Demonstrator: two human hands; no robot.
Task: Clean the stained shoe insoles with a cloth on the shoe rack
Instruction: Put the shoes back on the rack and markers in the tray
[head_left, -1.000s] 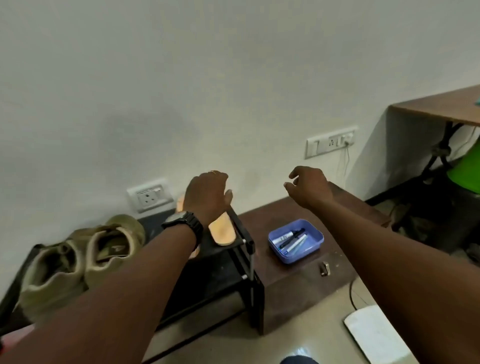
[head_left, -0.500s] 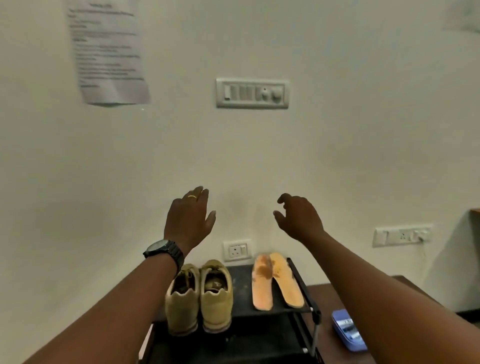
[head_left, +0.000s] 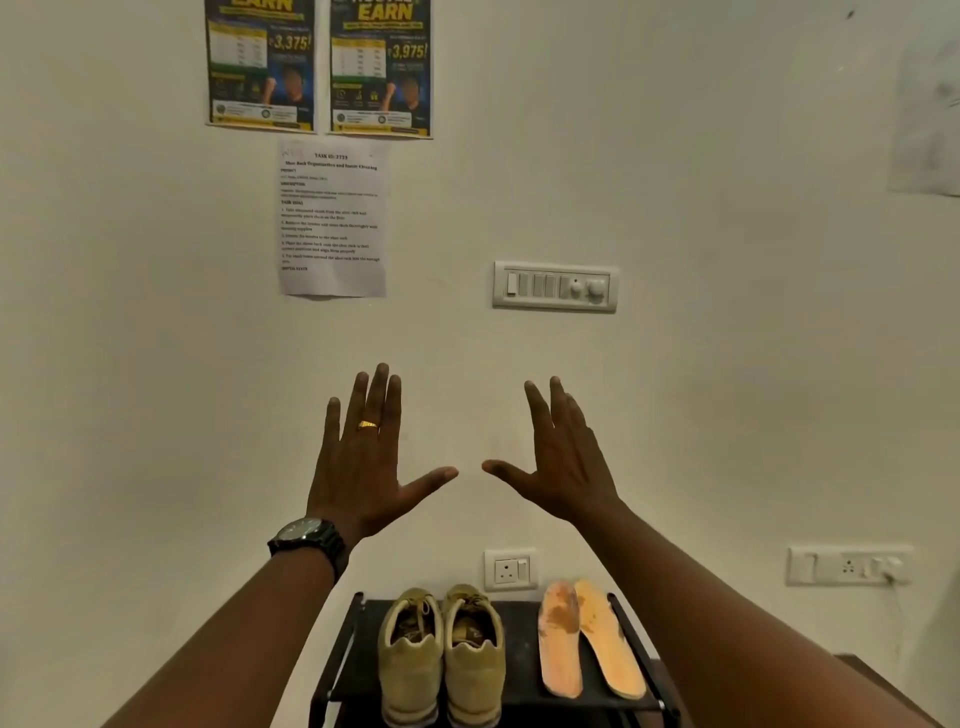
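Black metal-frame shoe rack (head_left: 519, 649) w/ flat dark top shelf, standing close to the pale wall (head_left: 156, 415). Shelf's left half: pair of tan suede lace-up shoes (head_left: 441, 660), side by side & touching, heels toward camera, toes toward wall. Right half: two orange foam insoles (head_left: 587, 644) lying flat, just beside each other, toes toward wall. Left-hand insole (head_left: 560, 639) is paler, pinkish, w/ brown stain patches on forepart; right-hand insole (head_left: 608, 644) deeper orange-yellow. Bare shelf strip between shoes & insoles. Rack's lower part is cut off by the view's edge.
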